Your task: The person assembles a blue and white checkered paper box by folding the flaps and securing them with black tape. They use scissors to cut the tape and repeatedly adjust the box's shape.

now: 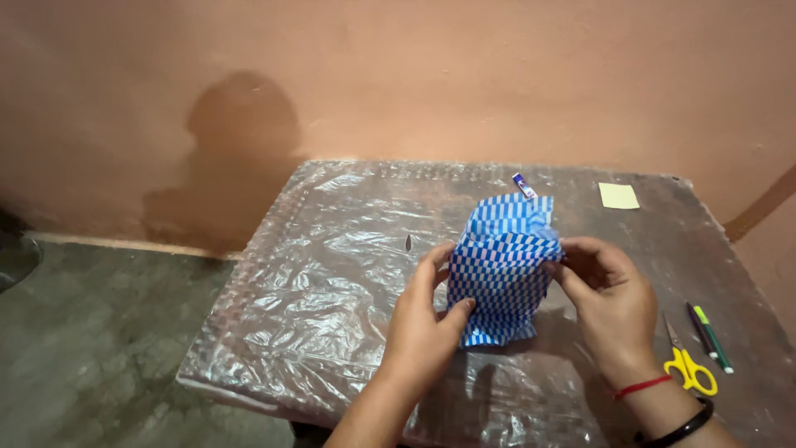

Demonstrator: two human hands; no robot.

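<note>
1. Blue-and-white checked sheet of paper, folded into pleats [500,270]: it stands near the middle of the surface, held between both hands and lifted slightly at its upper edge, its lower edge close to or resting on the plastic cover.
2. Step in hand, as judged from the folds: the sheet appears to be mid-pleat, with several creases stacked and the lower part not yet gathered. The next fold would seem to call for an even pinch on both sides so that the creases stay parallel.
3. Left hand [424,319]: the grip is closed on the sheet's left edge, thumb on the front, fingers curled behind; the wrist comes up from the lower frame edge.
4. Right hand [604,294]: the grip pinches the sheet's right edge at mid-height, fingers bent inward; a red thread and a black bangle sit on the wrist.
5. Surface, a dark table under crinkled clear plastic sheeting [315,282]: it carries everything listed.
6. Yellow-handled scissors [686,363] and two pens, one dark and one green [707,332]: these lie near the right wrist.
7. Small pale-yellow sticky note [618,196] and small blue-and-white tube [524,185]: both lie towards the far edge, the tube just behind the sheet.
</note>
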